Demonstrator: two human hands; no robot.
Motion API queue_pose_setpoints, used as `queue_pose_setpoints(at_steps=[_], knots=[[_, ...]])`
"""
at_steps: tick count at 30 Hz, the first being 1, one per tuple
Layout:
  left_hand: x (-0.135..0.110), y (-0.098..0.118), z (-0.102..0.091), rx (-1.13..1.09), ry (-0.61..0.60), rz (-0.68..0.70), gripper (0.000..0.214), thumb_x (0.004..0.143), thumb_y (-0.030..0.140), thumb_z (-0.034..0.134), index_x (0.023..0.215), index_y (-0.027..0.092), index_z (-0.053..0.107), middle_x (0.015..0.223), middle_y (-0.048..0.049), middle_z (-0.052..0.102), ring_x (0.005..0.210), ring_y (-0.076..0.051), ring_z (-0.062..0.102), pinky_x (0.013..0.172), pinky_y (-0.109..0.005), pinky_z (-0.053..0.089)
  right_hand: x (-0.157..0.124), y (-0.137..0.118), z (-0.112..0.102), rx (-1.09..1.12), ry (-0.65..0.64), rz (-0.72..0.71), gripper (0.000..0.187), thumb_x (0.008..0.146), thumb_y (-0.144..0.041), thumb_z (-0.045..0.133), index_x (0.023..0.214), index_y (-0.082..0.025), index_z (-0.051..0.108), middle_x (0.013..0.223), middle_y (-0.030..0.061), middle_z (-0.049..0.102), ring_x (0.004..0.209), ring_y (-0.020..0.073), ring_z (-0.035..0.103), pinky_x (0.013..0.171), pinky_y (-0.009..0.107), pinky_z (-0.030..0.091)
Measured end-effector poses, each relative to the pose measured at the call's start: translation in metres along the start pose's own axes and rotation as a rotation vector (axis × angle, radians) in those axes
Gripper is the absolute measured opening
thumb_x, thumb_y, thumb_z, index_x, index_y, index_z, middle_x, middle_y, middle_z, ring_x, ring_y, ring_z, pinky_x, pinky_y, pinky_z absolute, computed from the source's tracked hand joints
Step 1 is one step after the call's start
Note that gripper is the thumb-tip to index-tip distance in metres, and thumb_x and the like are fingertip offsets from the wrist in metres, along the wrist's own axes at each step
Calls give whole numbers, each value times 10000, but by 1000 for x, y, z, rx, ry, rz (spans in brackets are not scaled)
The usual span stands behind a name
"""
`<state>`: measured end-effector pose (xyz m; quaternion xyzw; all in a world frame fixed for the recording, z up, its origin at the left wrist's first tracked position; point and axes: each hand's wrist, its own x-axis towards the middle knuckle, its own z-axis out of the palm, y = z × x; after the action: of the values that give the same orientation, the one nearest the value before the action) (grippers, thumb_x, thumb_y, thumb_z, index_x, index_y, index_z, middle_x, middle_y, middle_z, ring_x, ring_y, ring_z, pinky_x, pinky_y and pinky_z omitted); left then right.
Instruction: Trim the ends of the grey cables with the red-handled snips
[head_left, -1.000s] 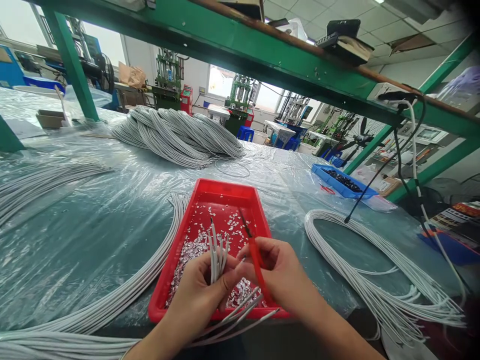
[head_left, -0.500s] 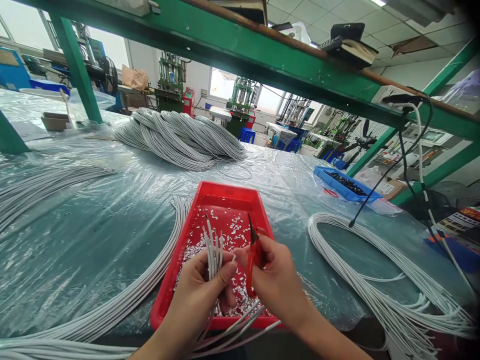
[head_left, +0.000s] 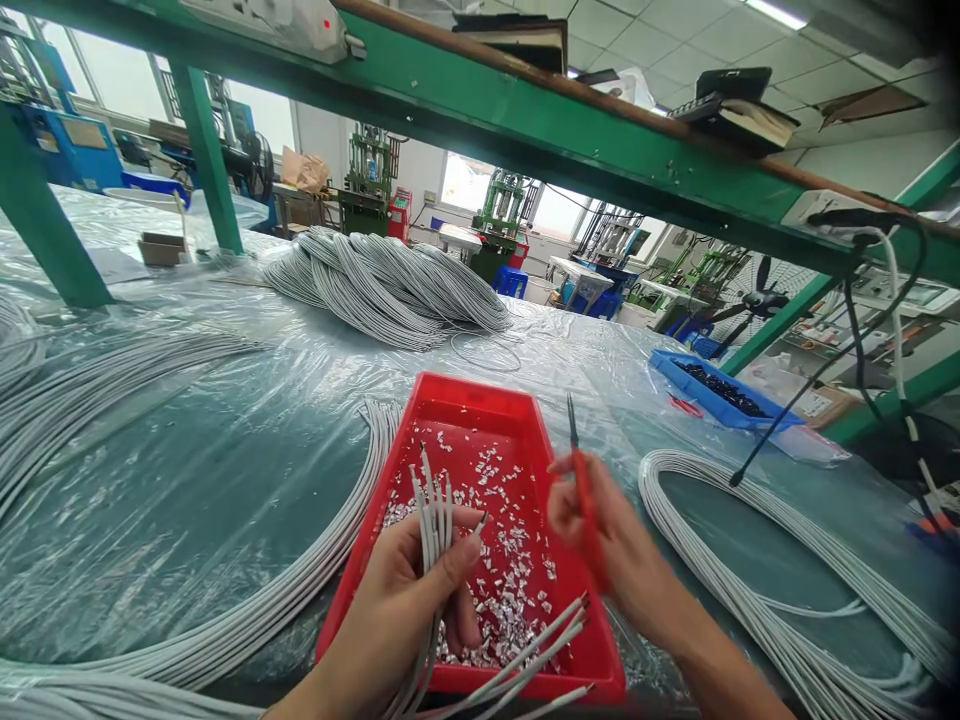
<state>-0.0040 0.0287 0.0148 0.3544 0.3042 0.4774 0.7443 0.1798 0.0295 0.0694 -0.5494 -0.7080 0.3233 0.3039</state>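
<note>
The thin cables look light, springy and best pinched near their tips, where the left hand clamps them; the right hand grips snips.

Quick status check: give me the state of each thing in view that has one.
Left hand: closed around gray cables
Gray cables: bunched, some ends pointing up
Right hand: gripping red-handled snips
Red-handled snips: tips up; open or shut unclear
Red tray: holding silvery scraps
Silvery scraps: loose, scattered
Blue tray: holding black parts
Right-side cable bundle: coiled
Back cable bundle: heaped
</note>
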Motion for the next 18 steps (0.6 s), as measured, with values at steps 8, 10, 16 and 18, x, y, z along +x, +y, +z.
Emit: queue_pose_setpoints(at_steps=[8,10,16,18], knots=[[1,2,5,-73,-20,-41,253,764,313,687,894,163,531,391,53,516,319,-62,474,326,-91,273,-32,-33,-12,-396,-459,349,566,718,-482,515,1197,-185,460,1126,155,481,961,273,495,799,429,425],[0,1,5,-83,-28,-46,257,753,316,699,877,169,528,394,61,508,316,-58,469,321,-88,271,-31,-37,-12,-397,-471,371,527,737,-489,480,1174,-194,469,1092,139,499,949,262,502,803,429,426],[0,-4,1,-31,-69,-28,197,799,292,654,887,173,525,410,71,490,319,-47,457,327,-88,267,-34,-29,-19,-387,-507,299,477,836,-448,365,1269,-250,385,1073,97,516,940,220,521,818,406,430],[0,-4,0,-17,-72,-28,197,798,292,651,888,169,527,412,74,482,313,-45,445,325,-93,257,-35,-27,-21,-394,-524,274,432,845,-441,360,1221,-239,421,1052,95,529,930,218,524,802,397,434]])
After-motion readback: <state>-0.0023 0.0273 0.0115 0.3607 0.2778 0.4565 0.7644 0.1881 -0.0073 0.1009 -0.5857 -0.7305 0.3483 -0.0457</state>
